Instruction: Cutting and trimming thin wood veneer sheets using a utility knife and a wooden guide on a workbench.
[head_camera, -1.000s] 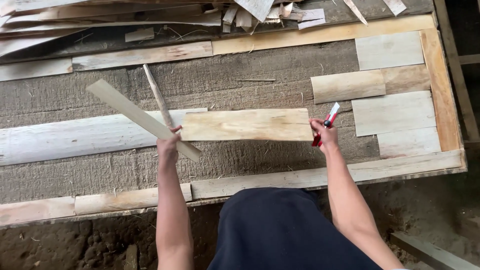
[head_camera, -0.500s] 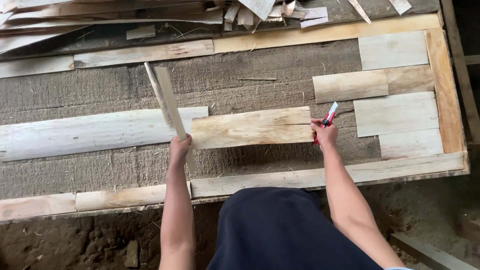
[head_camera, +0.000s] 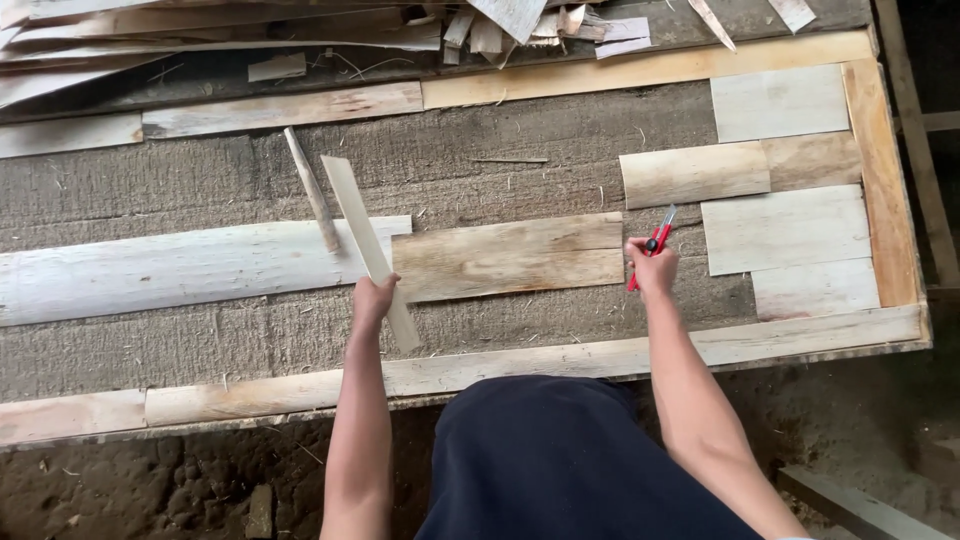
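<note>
Left hand (head_camera: 373, 298) pinching a thin wood strip (head_camera: 366, 237) low down, right hand (head_camera: 652, 268) wrapped round a red knife (head_camera: 655, 243). Probably light, bendy, easy to snap. Best gripped nearer the middle.

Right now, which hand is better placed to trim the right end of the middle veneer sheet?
Probably the right hand: it holds the red knife in its grip, right beside the middle veneer sheet's right end. The left hand is busy holding a narrow strip.
</note>
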